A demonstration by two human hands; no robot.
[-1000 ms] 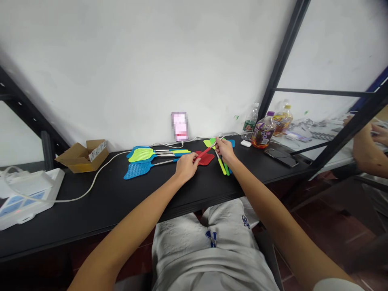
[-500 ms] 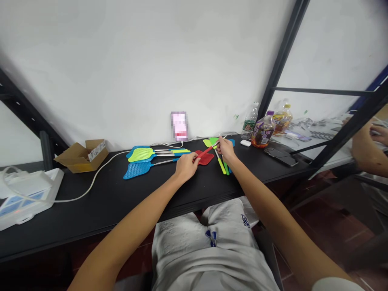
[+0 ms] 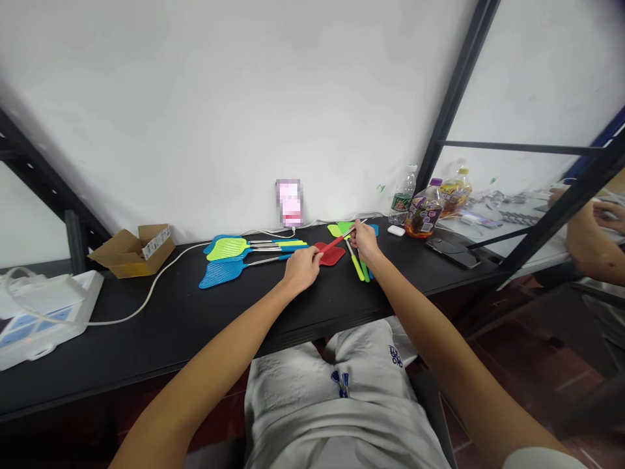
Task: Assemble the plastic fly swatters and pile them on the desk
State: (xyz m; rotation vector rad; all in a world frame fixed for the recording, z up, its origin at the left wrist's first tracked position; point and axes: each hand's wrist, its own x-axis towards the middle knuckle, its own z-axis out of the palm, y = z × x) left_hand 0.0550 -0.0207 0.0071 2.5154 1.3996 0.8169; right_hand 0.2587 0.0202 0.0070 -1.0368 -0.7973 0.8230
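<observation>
Between my two hands slants a red fly swatter handle (image 3: 333, 244) with a metal rod at its upper right end. My left hand (image 3: 303, 267) is closed around its lower left end. The fingers of my right hand (image 3: 364, 240) pinch the rod end. Just under the handle lies a red mesh swatter head (image 3: 332, 256); whether it is joined to the handle I cannot tell. Green and blue swatters, one with a lime handle (image 3: 357, 268), lie beneath and beside my right hand. Left of my left hand rest a blue fly swatter (image 3: 222, 272) and a stacked lime one (image 3: 226, 248).
A phone (image 3: 290, 203) leans on the wall, plugged into a white cable. An open cardboard box (image 3: 129, 255) and a white power strip (image 3: 53, 326) stand left. Bottles (image 3: 424, 212), a white case (image 3: 396, 230) and a dark phone (image 3: 453, 253) are right. Another person's arm shows far right.
Both hands have shifted very slightly to the right along with the red handle. My grip looks the same, and the swatters on the table have not moved.
</observation>
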